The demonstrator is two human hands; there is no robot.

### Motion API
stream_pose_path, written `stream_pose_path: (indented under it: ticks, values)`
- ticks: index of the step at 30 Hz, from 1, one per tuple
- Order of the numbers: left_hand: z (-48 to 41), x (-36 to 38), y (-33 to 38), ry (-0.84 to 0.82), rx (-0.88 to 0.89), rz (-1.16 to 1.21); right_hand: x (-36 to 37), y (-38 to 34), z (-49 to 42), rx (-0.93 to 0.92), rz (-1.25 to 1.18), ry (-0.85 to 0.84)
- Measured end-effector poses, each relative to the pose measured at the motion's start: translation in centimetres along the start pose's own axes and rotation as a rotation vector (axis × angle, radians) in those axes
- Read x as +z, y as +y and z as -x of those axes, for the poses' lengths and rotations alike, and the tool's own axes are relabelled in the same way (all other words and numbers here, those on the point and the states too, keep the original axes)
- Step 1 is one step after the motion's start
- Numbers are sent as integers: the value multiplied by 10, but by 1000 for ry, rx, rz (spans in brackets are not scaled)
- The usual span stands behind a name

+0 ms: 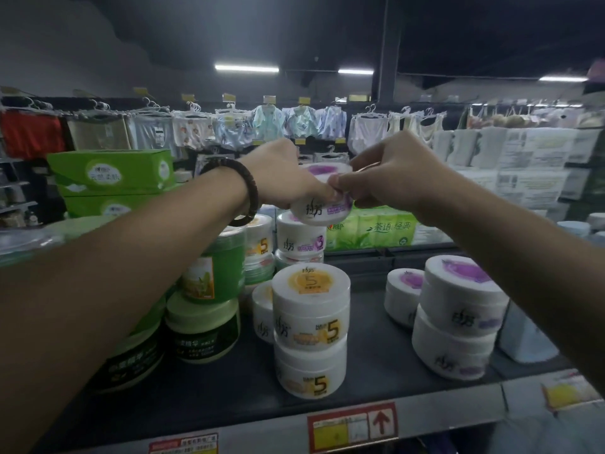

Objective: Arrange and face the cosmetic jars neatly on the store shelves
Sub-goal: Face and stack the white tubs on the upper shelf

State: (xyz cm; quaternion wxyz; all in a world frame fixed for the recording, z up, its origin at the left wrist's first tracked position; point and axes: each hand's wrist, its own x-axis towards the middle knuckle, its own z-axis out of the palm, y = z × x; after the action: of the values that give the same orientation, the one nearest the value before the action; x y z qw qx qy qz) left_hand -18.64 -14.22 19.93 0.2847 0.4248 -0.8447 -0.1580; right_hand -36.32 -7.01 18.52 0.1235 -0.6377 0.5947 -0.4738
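Note:
A white jar with a purple label (319, 211) is held in the air over the back of the dark shelf (376, 365). My left hand (281, 173) grips its left side and my right hand (389, 172) grips its right side, thumbs meeting at the front. Just below it stands a stack of white purple-label jars (301, 239). At the shelf front a two-high stack of white jars marked 5 (311, 326) stands upright. Another purple-label stack (458, 316) is at the right.
Green-lidded jars (203, 326) stand stacked at the left under my left forearm. Green tissue boxes (111, 175) sit behind at left, tissue packs (373, 229) behind centre. Clothes hang on a rack (229, 122) beyond. Price tags (352, 425) line the shelf edge.

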Motion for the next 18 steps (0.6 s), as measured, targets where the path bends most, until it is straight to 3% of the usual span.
stream_pose_path:
  ticks: [18]
  values:
    - [2, 45, 25, -224, 84, -29, -39, 30, 60, 30, 262, 53]
